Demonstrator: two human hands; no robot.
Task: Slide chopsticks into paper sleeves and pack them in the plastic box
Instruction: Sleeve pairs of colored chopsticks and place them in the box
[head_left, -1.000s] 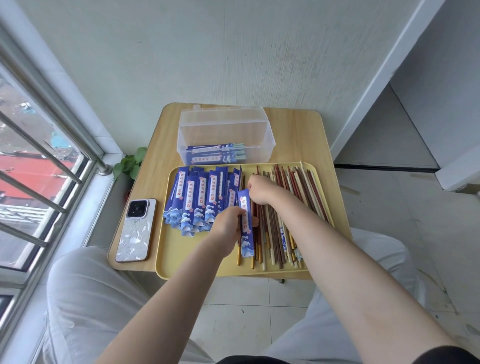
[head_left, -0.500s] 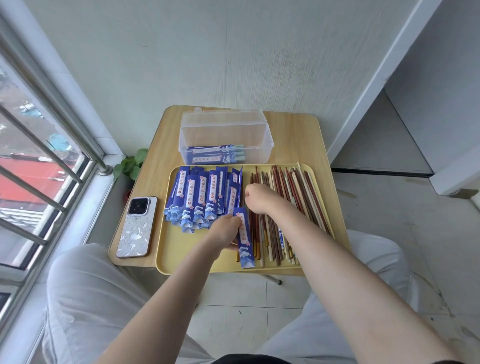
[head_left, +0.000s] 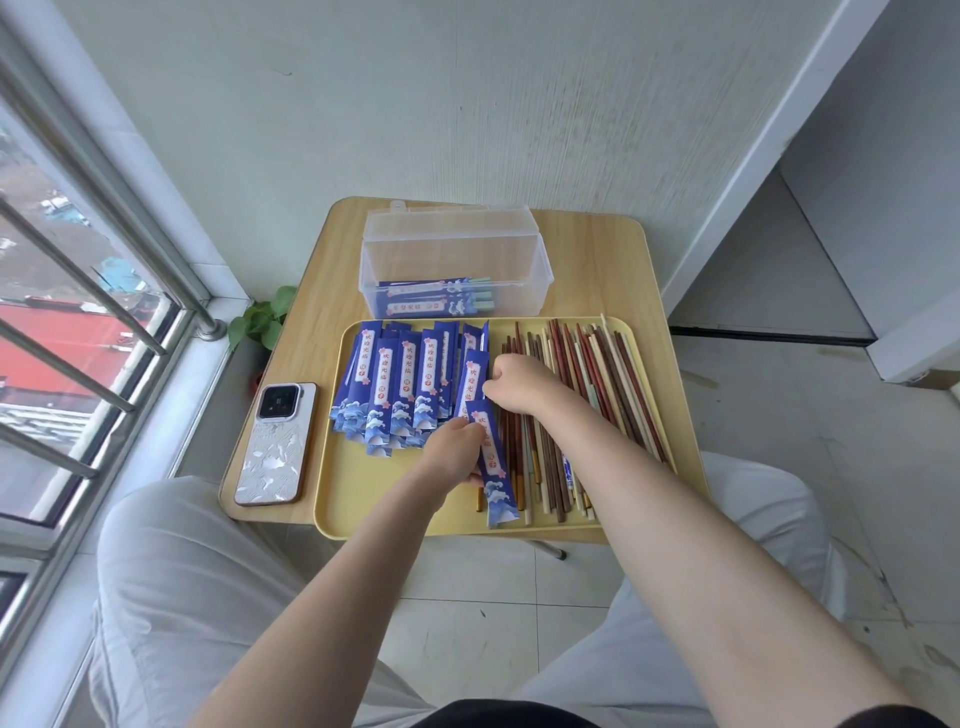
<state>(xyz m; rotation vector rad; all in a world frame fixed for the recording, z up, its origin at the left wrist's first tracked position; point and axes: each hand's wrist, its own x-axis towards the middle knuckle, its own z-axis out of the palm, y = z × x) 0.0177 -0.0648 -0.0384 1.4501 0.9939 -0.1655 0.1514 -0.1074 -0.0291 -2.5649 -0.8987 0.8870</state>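
While gripped by left hand (head_left: 451, 451), blue paper sleeve (head_left: 493, 462) over yellow tray (head_left: 363, 499); clear plastic box (head_left: 457, 260) beyond. Right hand (head_left: 517, 382) curled just above grip, contents unclear. Likely light, floppy; best pinched mid-length. Chopsticks (head_left: 597, 395) rightward, stiff.

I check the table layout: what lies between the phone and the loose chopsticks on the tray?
In the head view, the pile of blue paper sleeves lies between the phone and the loose chopsticks.
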